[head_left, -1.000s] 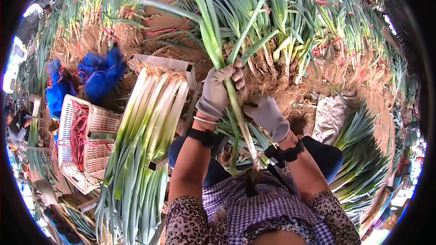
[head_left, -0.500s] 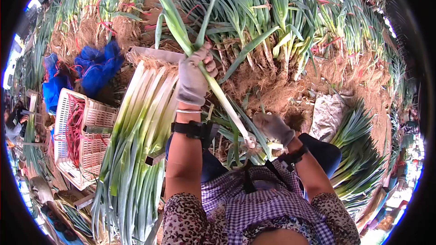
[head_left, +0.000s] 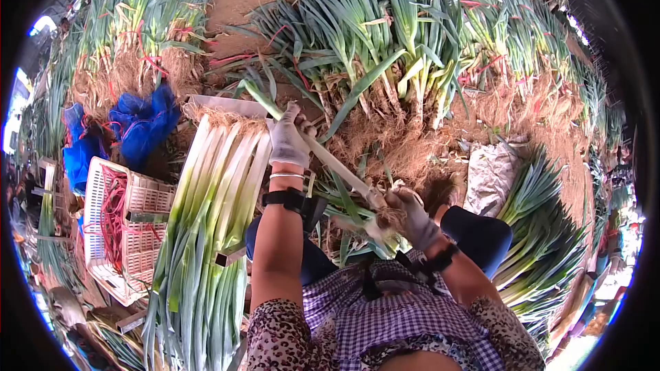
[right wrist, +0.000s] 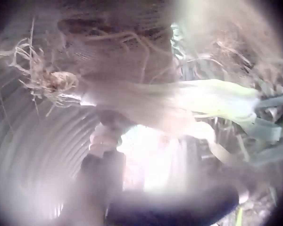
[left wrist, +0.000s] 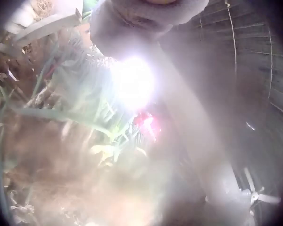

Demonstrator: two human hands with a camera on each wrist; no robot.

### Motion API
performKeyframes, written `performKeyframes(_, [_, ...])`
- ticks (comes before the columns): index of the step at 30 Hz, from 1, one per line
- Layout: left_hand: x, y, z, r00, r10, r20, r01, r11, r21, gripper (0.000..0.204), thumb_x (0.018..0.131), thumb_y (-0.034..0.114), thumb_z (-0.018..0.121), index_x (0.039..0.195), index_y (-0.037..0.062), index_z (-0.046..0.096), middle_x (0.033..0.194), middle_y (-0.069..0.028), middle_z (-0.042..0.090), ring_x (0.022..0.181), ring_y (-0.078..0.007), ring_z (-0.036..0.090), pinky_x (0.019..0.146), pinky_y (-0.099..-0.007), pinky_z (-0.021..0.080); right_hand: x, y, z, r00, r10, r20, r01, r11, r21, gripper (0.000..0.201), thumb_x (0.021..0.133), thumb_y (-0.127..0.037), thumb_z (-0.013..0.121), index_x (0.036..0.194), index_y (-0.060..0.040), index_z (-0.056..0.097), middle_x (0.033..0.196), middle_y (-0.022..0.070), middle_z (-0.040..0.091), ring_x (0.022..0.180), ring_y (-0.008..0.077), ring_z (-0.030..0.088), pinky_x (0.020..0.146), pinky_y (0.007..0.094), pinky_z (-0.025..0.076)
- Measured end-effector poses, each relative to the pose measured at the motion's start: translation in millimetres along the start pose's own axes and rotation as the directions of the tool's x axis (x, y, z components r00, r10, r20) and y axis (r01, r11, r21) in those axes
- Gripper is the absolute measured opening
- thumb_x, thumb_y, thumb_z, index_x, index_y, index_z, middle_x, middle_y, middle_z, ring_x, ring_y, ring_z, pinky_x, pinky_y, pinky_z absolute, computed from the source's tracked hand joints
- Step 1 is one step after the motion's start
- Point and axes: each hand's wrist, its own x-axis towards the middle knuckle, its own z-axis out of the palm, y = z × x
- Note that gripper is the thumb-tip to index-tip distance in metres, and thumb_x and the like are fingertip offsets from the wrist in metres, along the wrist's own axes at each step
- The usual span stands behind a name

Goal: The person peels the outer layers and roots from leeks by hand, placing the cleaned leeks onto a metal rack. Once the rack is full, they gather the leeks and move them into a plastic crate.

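Note:
My left hand (head_left: 290, 139) in a light glove grips a leek (head_left: 337, 165) around its shaft. The leek slants from a green top at upper left down to its root end at lower right. In the left wrist view its pale shaft (left wrist: 193, 113) runs down from the gloved hand. My right hand (head_left: 416, 218), also gloved, is curled at the root end, beside brown roots (head_left: 392, 217). Blurred pale leaves (head_left: 371, 228) hang just below. The right wrist view shows stringy roots (right wrist: 59, 82) and a pale, loose leaf (right wrist: 221, 96) beneath the glove.
Leeks (head_left: 220, 185) lie side by side on a metal rack at left. Beyond it stand a basket (head_left: 141, 240) with red ties and some blue netting (head_left: 141, 120). Upright leek bundles (head_left: 385, 34) fill the back. More leeks (head_left: 543, 227) and a crumpled sack (head_left: 489, 177) lie at right.
The left hand has moved leftward with the leek, and its top has tipped away, so less green shows. The right hand dropped away, then came back to the root end.

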Motion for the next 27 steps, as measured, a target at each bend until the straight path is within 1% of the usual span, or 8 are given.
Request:
performKeyframes(4, [-5,-23,6,0.997,0.034,-0.066,-0.029,0.997,0.067,0.023,0.091,0.021,0.069,0.079,0.0142,0.050,0.066,0.0039,0.042,0.053,-0.0113,0.038,0.049,-0.0286,0.034,-64,-1,-23,0.977,-0.095,-0.190,-0.047,0.777,-0.628,0.034,0.100,-0.029,0.056,0.100,0.0033,0.065,0.079,-0.0019,0.061,0.073,0.0053,0.051,0.065,0.0233,0.044])
performKeyframes(12, [1,-47,17,0.994,0.050,-0.094,-0.030,0.979,0.201,0.017,0.090,0.019,0.069,0.087,0.0116,0.054,0.067,0.0028,0.045,0.052,-0.0118,0.041,0.049,-0.0292,0.038,-136,-32,-4,0.925,-0.328,-0.190,0.061,0.623,-0.780,0.020,0.095,-0.015,0.063,0.092,0.0039,0.068,0.071,-0.0025,0.059,0.067,0.0057,0.051,0.059,0.0242,0.044])
performKeyframes(16, [31,-5,9,0.982,0.175,-0.070,-0.161,0.971,0.174,0.018,0.091,0.024,0.067,0.087,0.0128,0.054,0.069,0.0036,0.044,0.055,-0.0106,0.040,0.052,-0.0263,0.038,-181,-52,-30,0.929,-0.260,-0.264,0.134,0.900,-0.415,0.021,0.095,-0.013,0.062,0.092,0.0075,0.067,0.075,0.0015,0.063,0.073,0.0040,0.059,0.060,0.0229,0.049])
performKeyframes(19, [-3,-6,47,0.974,0.196,-0.117,-0.173,0.968,0.179,0.022,0.092,0.027,0.066,0.082,0.0142,0.050,0.069,0.0046,0.041,0.055,-0.0101,0.036,0.053,-0.0254,0.036,-139,-66,-48,0.983,-0.173,-0.070,0.050,0.607,-0.793,0.024,0.093,-0.017,0.064,0.096,0.0063,0.067,0.080,0.0095,0.067,0.073,0.0131,0.067,0.065,0.0266,0.053])
performKeyframes(21, [-38,-17,73,0.955,0.257,-0.145,-0.231,0.957,0.178,0.022,0.092,0.025,0.065,0.080,0.0133,0.051,0.068,0.0043,0.039,0.055,-0.0097,0.035,0.052,-0.0255,0.035,-98,-65,-51,0.892,-0.434,0.121,0.147,0.027,-0.989,0.058,0.083,-0.035,0.074,0.123,0.0026,0.057,0.117,0.0225,0.064,0.102,0.0369,0.064,0.085,0.0405,0.051])
performKeyframes(23, [-58,-32,69,0.970,0.241,-0.008,-0.235,0.953,0.193,0.020,0.094,0.028,0.063,0.094,0.0101,0.056,0.072,0.0036,0.043,0.060,-0.0095,0.040,0.056,-0.0258,0.038,-58,-55,-47,0.823,-0.547,0.155,0.318,0.216,-0.923,0.062,0.083,-0.035,0.074,0.132,-0.0035,0.052,0.119,0.0203,0.063,0.106,0.0336,0.064,0.089,0.0414,0.050])
performKeyframes(25, [-58,-38,67,0.952,0.202,0.230,-0.236,0.962,0.134,0.021,0.094,0.029,0.063,0.101,0.0097,0.058,0.072,0.0035,0.044,0.061,-0.0092,0.042,0.055,-0.0264,0.040,-38,-66,-11,0.978,-0.201,0.054,0.153,0.520,-0.840,0.058,0.084,-0.035,0.073,0.131,-0.0081,0.054,0.105,0.0189,0.068,0.097,0.0315,0.067,0.086,0.0416,0.051])
performKeyframes(27, [-60,-19,76,0.966,0.247,0.069,-0.257,0.935,0.243,0.018,0.092,0.020,0.064,0.105,0.0086,0.060,0.078,0.0035,0.048,0.065,-0.0089,0.046,0.058,-0.0228,0.040,-13,-21,-34,0.988,-0.118,0.101,0.134,0.320,-0.938,0.052,0.083,-0.036,0.074,0.125,-0.0108,0.059,0.094,0.0148,0.070,0.089,0.0296,0.068,0.081,0.0412,0.052])
